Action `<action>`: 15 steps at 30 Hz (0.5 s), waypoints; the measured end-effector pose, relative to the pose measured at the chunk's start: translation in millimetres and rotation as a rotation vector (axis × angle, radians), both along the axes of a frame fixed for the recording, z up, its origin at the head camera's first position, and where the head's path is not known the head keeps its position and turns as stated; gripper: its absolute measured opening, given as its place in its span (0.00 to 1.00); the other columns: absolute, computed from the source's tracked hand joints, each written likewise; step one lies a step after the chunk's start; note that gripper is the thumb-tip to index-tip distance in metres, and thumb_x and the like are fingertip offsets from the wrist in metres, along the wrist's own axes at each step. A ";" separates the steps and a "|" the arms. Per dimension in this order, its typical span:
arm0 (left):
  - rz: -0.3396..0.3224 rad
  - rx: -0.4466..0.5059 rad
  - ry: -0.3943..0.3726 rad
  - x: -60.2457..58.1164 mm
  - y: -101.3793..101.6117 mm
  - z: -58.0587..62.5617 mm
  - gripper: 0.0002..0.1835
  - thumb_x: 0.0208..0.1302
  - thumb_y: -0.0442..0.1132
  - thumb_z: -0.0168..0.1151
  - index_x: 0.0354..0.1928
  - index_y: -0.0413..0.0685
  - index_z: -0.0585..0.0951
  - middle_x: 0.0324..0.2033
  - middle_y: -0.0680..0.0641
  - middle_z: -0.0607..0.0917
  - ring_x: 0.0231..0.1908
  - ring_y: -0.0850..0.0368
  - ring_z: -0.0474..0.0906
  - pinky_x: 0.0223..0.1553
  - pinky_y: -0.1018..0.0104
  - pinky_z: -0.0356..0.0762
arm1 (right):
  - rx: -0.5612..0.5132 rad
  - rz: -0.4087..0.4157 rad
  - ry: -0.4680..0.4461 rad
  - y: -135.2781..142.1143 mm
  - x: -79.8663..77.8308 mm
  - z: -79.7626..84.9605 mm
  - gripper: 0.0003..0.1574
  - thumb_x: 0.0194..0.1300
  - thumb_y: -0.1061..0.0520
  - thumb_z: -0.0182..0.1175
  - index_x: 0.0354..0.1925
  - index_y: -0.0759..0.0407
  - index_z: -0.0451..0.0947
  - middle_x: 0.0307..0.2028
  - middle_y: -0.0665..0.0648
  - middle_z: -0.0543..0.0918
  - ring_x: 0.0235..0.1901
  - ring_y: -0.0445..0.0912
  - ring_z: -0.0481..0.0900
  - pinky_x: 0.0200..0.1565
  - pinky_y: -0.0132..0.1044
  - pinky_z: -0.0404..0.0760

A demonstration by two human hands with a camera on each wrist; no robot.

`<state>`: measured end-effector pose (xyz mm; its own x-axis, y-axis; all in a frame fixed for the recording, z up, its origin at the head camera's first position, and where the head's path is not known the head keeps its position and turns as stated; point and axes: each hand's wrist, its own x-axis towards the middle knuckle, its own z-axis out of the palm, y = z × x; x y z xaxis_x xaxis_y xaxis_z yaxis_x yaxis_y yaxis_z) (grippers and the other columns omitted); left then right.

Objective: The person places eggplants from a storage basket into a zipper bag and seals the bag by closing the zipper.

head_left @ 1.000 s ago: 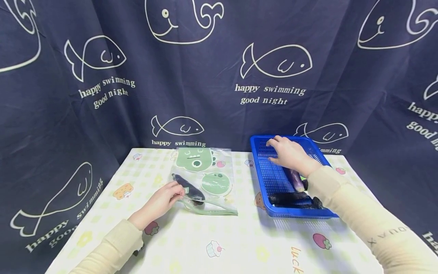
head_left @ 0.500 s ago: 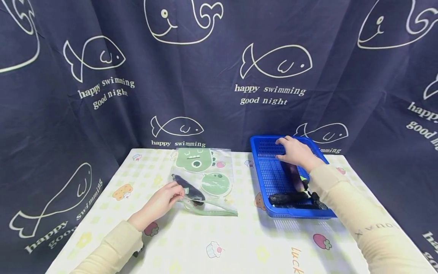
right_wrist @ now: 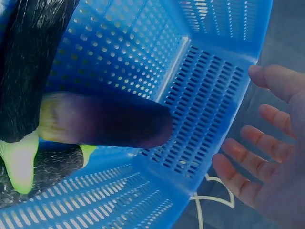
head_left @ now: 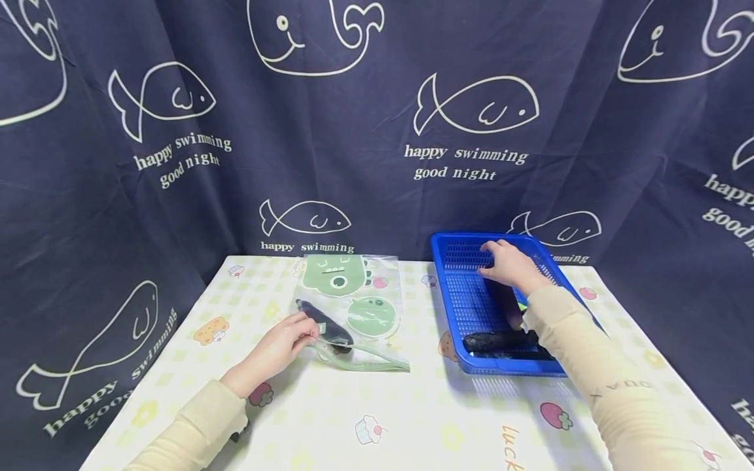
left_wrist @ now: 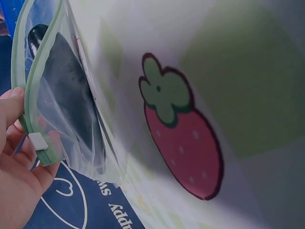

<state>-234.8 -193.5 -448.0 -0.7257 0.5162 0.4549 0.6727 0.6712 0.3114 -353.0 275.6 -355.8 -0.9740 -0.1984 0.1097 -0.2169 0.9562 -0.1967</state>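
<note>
My left hand (head_left: 283, 343) pinches the corner of a clear zip bag (head_left: 391, 278) with green cartoon prints, by its pale green zip edge. In the left wrist view, a white slider (left_wrist: 38, 141) sits at that corner beside my fingers. Inside the bag lies a dark eggplant (head_left: 324, 324). My right hand (head_left: 512, 265) is over the far part of a blue plastic basket (head_left: 465, 297). The right wrist view shows its fingers spread, apart from a purple eggplant (right_wrist: 114, 119) below. Several blackish eggplants (right_wrist: 31, 57) lie at the basket's near end, partly hidden by my sleeve in the head view.
A table (head_left: 330, 432) with a printed cloth carries the bag and, to its right, the basket. Behind the table hangs a dark blue curtain (head_left: 365, 144) with white fish drawings. A small dark object (head_left: 238, 434) shows beside my left sleeve.
My right hand has shifted slightly to the right over the basket, and its forearm has swung left, covering more of the near eggplants. The left hand and the bag stay put.
</note>
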 end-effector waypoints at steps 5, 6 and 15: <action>-0.004 0.003 -0.014 0.0 -0.5 -0.4 0.09 0.55 0.33 0.65 0.32 0.55 0.75 0.32 0.59 0.75 0.35 0.66 0.71 0.38 0.68 0.77 | -0.020 -0.035 -0.004 9.5 -6.4 -11.5 0.36 0.54 0.49 0.66 0.57 0.64 0.69 0.56 0.72 0.69 0.55 0.67 0.69 0.50 0.67 0.70; -0.002 0.002 -0.017 0.1 -0.6 -0.5 0.10 0.55 0.33 0.65 0.32 0.55 0.75 0.32 0.60 0.75 0.34 0.66 0.71 0.38 0.68 0.77 | -0.021 -0.041 -0.010 10.9 -7.2 -13.1 0.36 0.53 0.49 0.66 0.57 0.64 0.69 0.56 0.72 0.69 0.55 0.67 0.69 0.51 0.66 0.69; 0.005 0.000 -0.013 0.1 -0.1 -0.4 0.07 0.57 0.33 0.64 0.31 0.53 0.76 0.32 0.61 0.74 0.35 0.67 0.71 0.38 0.69 0.77 | -0.065 -0.108 -0.057 20.7 -6.3 -19.7 0.39 0.52 0.51 0.66 0.57 0.71 0.67 0.53 0.77 0.69 0.54 0.69 0.68 0.53 0.64 0.69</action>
<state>-234.7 -193.6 -448.3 -0.7337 0.5127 0.4459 0.6656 0.6741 0.3202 -359.3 296.4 -375.4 -0.9942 -0.0865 0.0633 -0.1004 0.9581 -0.2682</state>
